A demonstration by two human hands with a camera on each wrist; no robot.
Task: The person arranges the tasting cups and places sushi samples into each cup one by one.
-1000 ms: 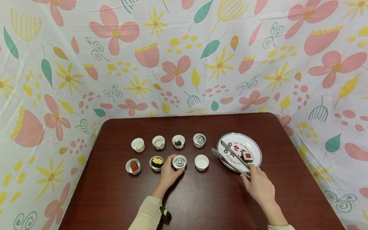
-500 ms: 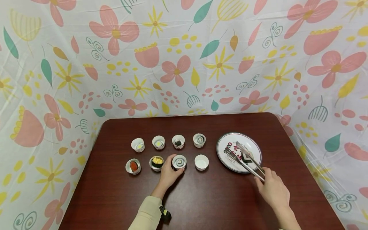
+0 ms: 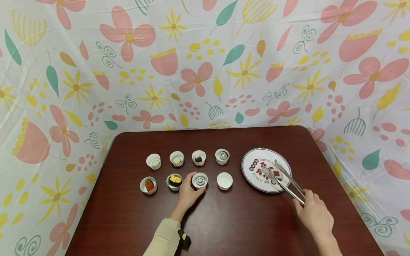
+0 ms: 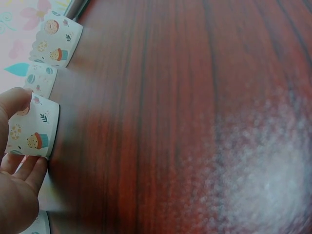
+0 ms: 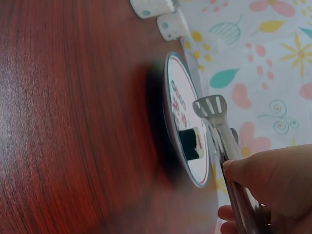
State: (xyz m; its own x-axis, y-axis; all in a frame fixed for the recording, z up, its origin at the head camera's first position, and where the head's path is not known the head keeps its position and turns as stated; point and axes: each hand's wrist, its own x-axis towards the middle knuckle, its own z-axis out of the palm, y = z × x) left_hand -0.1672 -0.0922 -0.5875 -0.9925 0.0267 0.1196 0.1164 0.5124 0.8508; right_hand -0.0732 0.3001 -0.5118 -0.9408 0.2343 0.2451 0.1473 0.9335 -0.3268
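My left hand point(image 3: 189, 192) holds a small white paper cup point(image 4: 35, 124) between thumb and fingers; a pale sushi roll with a swirl point(image 3: 200, 180) sits in it. My right hand point(image 3: 315, 215) grips metal tongs point(image 3: 289, 190) by their handles. The tongs' slotted ends are spread above the white plate point(image 3: 253, 181), on either side of a sushi roll point(image 5: 191, 144) with a dark wrap, white rice and a red square centre. In the head view one tong arm partly covers that roll.
Several more paper cups stand in two rows, among them one with corn-topped sushi point(image 3: 175, 180), one with orange-topped sushi point(image 3: 149, 185) and an empty cup point(image 3: 225, 181). They share a dark red-brown table point(image 3: 230, 227) with the plate. A flowered cloth point(image 3: 205, 106) hangs behind.
My right hand has moved right and slightly toward me, bringing the tongs from the plate's left side over to the sushi roll. My left hand stays on its cup.
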